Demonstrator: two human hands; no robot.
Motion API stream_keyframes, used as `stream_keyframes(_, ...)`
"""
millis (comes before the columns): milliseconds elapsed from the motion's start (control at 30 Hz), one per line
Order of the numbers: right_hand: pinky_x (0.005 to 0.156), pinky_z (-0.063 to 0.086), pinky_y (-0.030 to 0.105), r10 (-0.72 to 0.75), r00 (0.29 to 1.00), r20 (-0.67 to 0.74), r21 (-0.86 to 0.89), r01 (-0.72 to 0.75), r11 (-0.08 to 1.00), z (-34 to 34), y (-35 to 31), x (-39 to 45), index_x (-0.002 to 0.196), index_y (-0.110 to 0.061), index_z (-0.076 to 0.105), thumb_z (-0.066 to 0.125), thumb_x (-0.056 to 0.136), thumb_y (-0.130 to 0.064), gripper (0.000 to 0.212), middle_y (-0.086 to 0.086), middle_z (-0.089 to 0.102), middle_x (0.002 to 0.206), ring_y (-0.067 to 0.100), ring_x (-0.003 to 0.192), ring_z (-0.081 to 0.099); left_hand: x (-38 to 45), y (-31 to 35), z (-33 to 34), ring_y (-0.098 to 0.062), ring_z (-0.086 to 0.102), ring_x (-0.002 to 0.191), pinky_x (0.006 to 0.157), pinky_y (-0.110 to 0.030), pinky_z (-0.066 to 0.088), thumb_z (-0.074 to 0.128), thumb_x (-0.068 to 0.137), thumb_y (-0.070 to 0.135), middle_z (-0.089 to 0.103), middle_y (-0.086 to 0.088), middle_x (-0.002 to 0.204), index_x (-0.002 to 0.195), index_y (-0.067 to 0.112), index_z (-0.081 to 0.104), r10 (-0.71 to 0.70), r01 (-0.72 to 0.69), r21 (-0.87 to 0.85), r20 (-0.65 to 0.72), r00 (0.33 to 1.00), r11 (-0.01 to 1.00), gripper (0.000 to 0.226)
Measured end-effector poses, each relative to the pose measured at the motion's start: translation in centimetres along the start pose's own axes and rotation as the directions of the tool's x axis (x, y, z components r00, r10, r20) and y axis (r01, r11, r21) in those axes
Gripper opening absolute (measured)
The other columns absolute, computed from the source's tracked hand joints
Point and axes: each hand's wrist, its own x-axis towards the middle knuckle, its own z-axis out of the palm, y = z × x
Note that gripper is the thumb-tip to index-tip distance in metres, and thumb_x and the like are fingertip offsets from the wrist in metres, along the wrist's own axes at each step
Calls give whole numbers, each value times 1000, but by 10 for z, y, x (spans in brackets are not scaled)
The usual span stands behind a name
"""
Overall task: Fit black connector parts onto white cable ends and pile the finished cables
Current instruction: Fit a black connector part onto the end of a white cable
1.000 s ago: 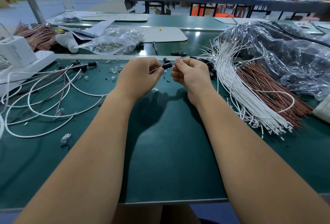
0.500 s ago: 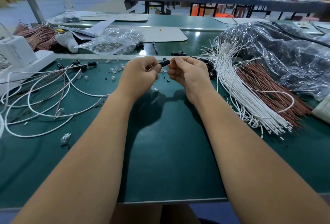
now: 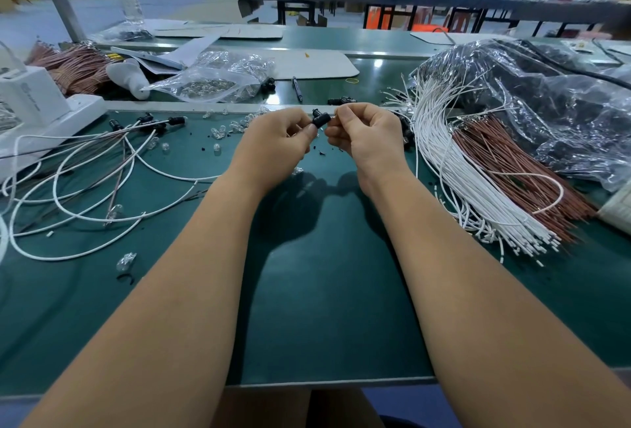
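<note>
Between the 2 hands, just above the far part of the green bench [image 3: 324, 291], a black connector part [image 3: 320, 119] sits pinched in the fingertips of the left hand [image 3: 273, 147], while the right hand [image 3: 367, 135] closes thumb and forefinger narrowly on something thin at the part's right end. A second ago the part lay level with a short stretch of wire showing on its left; now it is tilted, raised slightly, and the right fingertips have closed right up against it. I take this to mean the cable end is being pushed home into the connector, though the wire itself is too fine to make out here, so I cannot tell whether it is fully seated.

Off to the left lie the finished cables [image 3: 102, 188], looping white leads with black ends, about 4 of them. On the right the bundle of bare white cables [image 3: 478, 188] remains large, so the job looks early. Loose clear bulbs [image 3: 218, 132] and more black parts [image 3: 341, 100] lie scattered beyond the hands.
</note>
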Motion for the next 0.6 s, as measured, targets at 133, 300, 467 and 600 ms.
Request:
stream_keyframes(133,58,53,21,-20,1000,7,-14,20,1000,0,0,0,82,-8,63,57,95,-4,15,5,64,69,8,54,64,-1,1,0,-14,59,59,73,-37,54,58,93,15,66,-5,66,75,13,66,-45,45,-104,0,999,994,19)
stream_keyframes(300,58,53,22,-29,1000,9,-61,29,998,-1,0,0,85,-8,64,57,95,-5,13,4,63,68,7,55,62,-1,1,1,-15,59,61,72,-37,55,58,93,16,65,-4,65,72,14,66,-58,62,-119,36,998,991,22)
stream_keyframes(467,58,53,21,-49,999,8,-80,49,996,-1,-1,-2,83,-9,64,57,95,-6,14,3,64,68,6,54,61,0,3,1,-12,56,59,64,-25,51,56,95,15,63,-11,68,78,10,68,-67,73,-208,32,997,975,21)
stream_keyframes(600,59,55,22,-72,997,20,-121,74,990,2,-1,-4,83,-8,64,56,96,-6,15,1,65,68,5,53,61,0,5,4,-11,55,57,59,-19,48,55,95,13,62,-11,68,83,5,68,-65,67,-208,14,998,976,19)
